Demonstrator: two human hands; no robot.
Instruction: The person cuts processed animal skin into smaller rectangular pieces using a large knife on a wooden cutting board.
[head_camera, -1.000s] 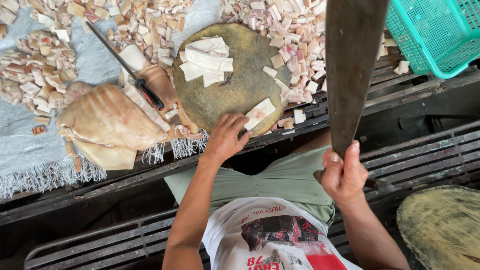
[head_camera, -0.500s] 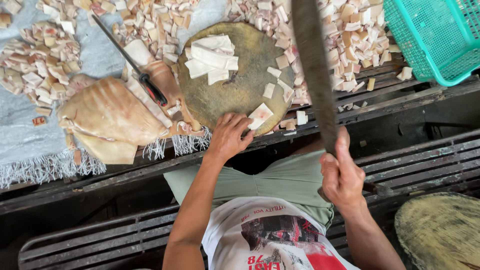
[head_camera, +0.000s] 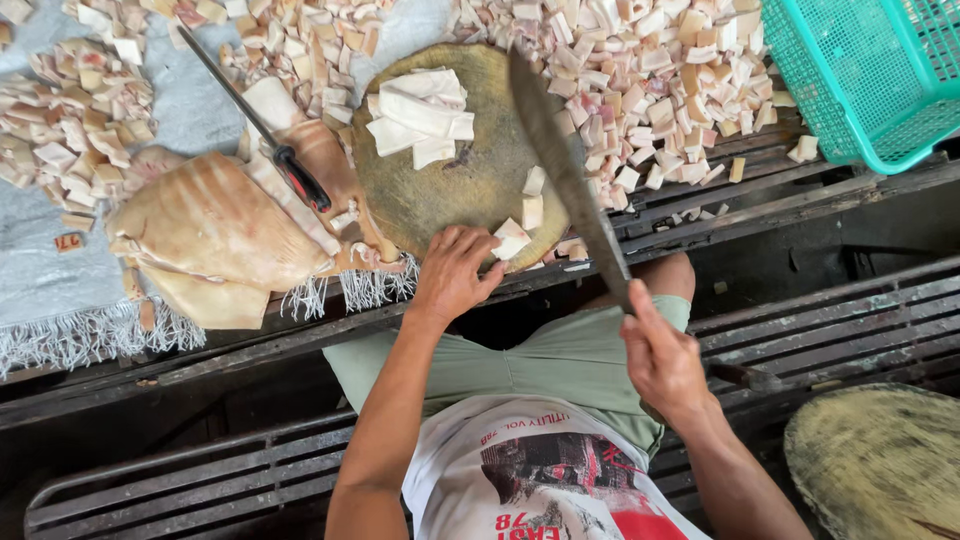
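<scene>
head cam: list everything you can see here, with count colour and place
chopping block: one, round, olive-brown, centre
white slices: small stack, on the block
cleaver: one, dark blade, over the block's right side
cut cubes: many, pale pink-white, spread behind the block
slabs: few, tan, left of the block
knife: one, red-black handle, resting on the slabs
basket: one, teal, top right
left hand: on a piece at the block's near edge
right hand: grips the cleaver
</scene>
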